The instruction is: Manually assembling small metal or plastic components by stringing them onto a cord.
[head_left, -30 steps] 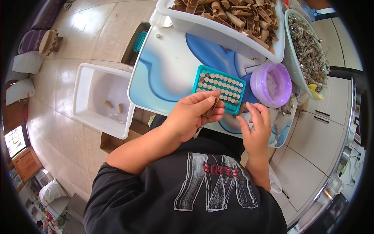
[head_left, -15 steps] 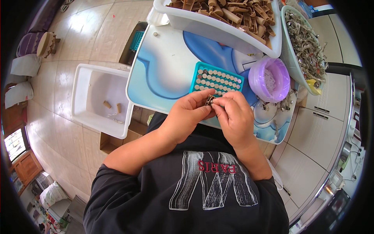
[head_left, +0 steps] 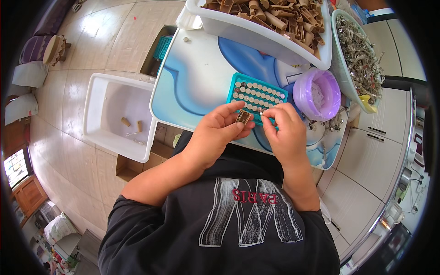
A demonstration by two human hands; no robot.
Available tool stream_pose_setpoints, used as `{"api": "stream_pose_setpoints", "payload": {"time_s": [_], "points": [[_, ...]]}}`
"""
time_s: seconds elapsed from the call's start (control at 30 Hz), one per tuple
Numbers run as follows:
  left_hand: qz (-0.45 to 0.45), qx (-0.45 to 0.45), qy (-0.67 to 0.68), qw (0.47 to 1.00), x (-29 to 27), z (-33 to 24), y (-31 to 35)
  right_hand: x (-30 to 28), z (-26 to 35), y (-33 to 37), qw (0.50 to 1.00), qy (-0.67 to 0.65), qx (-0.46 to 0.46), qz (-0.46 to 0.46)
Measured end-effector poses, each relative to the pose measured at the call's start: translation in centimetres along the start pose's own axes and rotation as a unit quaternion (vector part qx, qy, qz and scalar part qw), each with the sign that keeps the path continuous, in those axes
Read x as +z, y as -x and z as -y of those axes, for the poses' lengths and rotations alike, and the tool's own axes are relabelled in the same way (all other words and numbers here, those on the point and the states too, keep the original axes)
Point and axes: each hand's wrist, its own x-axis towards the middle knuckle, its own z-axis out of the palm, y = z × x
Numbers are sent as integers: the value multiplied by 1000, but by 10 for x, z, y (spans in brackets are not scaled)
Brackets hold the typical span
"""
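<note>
My left hand (head_left: 214,132) is closed on a small brown plastic casing (head_left: 243,117), its hollow inner side with small dark details facing up. A hand's width to the right, my right hand (head_left: 285,134) has thumb and forefinger pinched at the near edge of a teal tray (head_left: 234,85). Between those fingertips is a small whitish piece (head_left: 261,113), too small to name. Rows of small round pale pieces (head_left: 259,94) stand in the tray; a few look darker or shinier. My fingers hide the tray's near side.
A white bin (head_left: 270,33) of brown casings stands at the table's far side. To the right are a purple-lined tub (head_left: 300,98) with white bits and a basket (head_left: 341,59) of tangled metallic parts. A white bin (head_left: 98,119) with several loose pieces stands left of the table (head_left: 183,78).
My hands have come apart. The right has shifted slightly right with a small piece at its fingertips; the casing stays in my left hand, its hollow side showing more.
</note>
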Motion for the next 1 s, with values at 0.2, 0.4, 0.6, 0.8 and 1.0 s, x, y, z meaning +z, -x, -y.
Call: {"api": "stream_pose_setpoints", "payload": {"time_s": [0.2,0.4,0.6,0.8,1.0], "points": [[-10,9,10,1000,-3,-3,1,8,-5,4,996,60,-58,13],[1,14,-12,1000,-7,-3,3,5,20,5,975,-193,106,10],[-12,97,-139,985,-5,2,7,18,20,5,899,-412,144,28],[13,94,-317,944,-5,-8,19,15,36,7,790,-525,312,58],[-2,289,-498,817,-10,-20,23,23,45,1,759,-544,357,8]]}}
